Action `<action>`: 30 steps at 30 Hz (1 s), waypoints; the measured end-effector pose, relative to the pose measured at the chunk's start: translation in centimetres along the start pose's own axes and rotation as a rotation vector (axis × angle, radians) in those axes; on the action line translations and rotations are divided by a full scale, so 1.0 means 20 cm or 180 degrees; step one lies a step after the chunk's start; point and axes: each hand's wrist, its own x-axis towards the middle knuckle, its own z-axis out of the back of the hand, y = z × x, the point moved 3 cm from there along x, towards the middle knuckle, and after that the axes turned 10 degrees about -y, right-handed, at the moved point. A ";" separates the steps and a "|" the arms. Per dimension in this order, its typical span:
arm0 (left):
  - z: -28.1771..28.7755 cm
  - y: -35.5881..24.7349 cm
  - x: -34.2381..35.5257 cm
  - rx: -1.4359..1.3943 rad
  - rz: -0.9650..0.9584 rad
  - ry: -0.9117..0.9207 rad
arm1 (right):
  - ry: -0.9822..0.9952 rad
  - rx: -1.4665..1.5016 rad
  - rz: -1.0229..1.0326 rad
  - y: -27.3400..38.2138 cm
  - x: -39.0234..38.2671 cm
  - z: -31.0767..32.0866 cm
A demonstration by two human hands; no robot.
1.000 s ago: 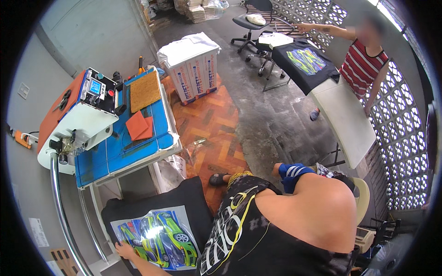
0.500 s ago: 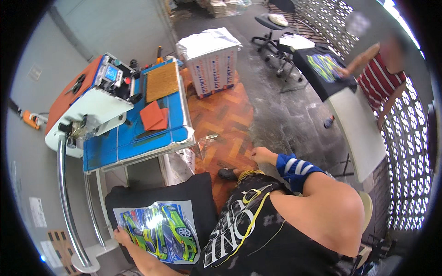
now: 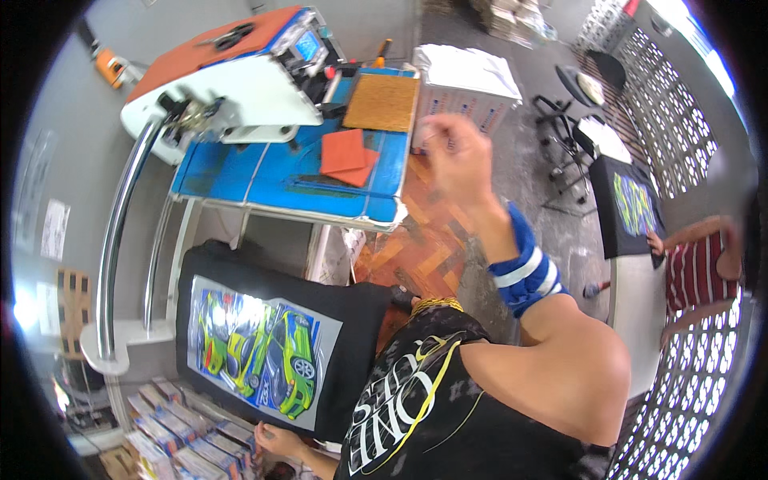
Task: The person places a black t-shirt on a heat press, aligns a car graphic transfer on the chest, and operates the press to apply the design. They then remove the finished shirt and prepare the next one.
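Note:
A black shirt (image 3: 352, 320) lies spread at the lower left, with a shiny transfer sheet (image 3: 328, 352) of green and yellow cars on it. By the near edge of the shirt is my left hand (image 3: 280, 441), loosely open, with its fingers slightly bent. My right hand (image 3: 460, 164) is raised in front of the heat press's blue table (image 3: 272, 172), apart from it. Its fingers are curled in and somewhat blurred; what they hold, if anything, cannot be made out. Two orange-red pads (image 3: 344, 152) and a brown mat (image 3: 380, 102) lie on the blue table.
The heat press (image 3: 232, 88) stands at the upper left, with scissors (image 3: 228, 37) on top. A white-covered carton (image 3: 468, 80) stands beyond the table. Several stacked boxes (image 3: 192, 440) sit at the lower left. Another person (image 3: 700, 276) touches a printed black shirt (image 3: 612, 212) at the right.
My right hand has risen up and forward from beside my leg. My left hand has left the transfer sheet's edge and moved right and nearer. The view has shifted left.

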 end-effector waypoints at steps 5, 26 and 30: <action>0.21 -0.28 -0.29 -0.0076 -0.0271 0.0302 | 0.2582 0.1927 0.0767 0.50 -0.75 -0.71; 0.13 -0.49 -0.35 -0.0555 -0.0183 0.0165 | 0.3830 0.0771 0.2079 0.17 -1.41 -0.92; 0.14 -0.48 -0.35 -0.0551 -0.0139 0.0187 | 0.3878 0.0739 0.1960 0.13 -1.38 -0.94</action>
